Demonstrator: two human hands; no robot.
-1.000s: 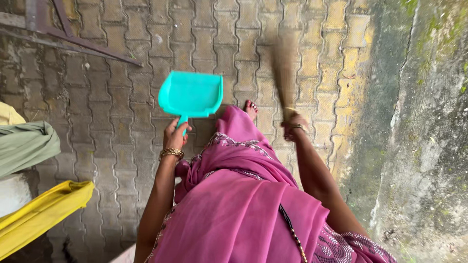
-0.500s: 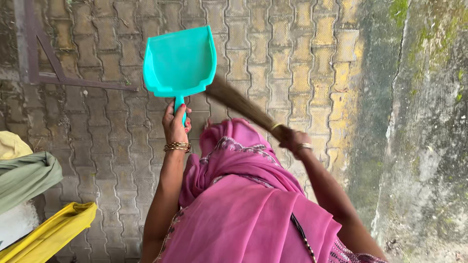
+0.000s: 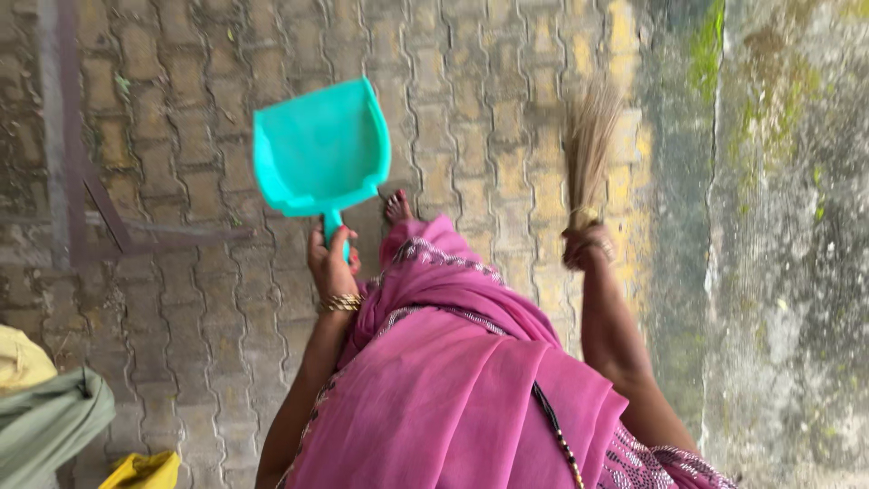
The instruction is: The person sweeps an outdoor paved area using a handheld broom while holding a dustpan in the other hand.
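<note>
While L hand point(image 3: 331, 264) grips teal dustpan point(image 3: 319, 149), R hand point(image 3: 587, 246) clenched on broom point(image 3: 590, 149), paved ground point(image 3: 208, 299).

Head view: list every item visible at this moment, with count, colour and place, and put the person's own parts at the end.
dustpan: one, turquoise, held up left of centre
grass broom: one, tan, bristles pointing away, right of centre
paving: grey-brown interlocking blocks, underfoot
wall: one, grey, mossy, at right
metal frame: one, dark, lying at left
cloth: green-grey, lower left
yellow items: two, left edge and bottom
pink garment: one, worn, centre bottom
foot: one, bare, under the dustpan
left hand: grips the dustpan handle, gold bangles
right hand: grips the broom
</note>
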